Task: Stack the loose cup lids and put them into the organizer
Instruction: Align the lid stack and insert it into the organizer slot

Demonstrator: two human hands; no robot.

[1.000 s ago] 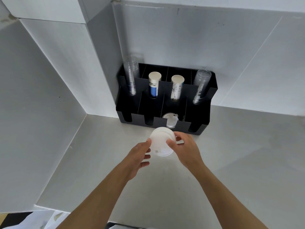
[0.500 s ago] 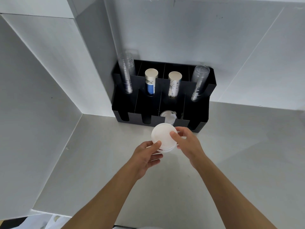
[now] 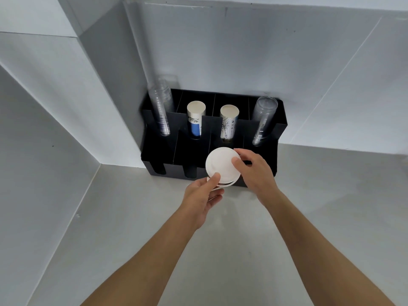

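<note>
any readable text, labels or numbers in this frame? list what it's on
Nothing legible.
Blue-banded paper cup stack: small print on the label, too blurred to read.
Line-art paper cup stack: drawing with tiny print, too small to read.
White lids, clear cup stacks, black organizer: no text visible.

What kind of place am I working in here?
Probably a mock-up drinks station: a black organizer holding clear cup stacks and paper cups, on a grey counter enclosed by plain white panels.
</note>
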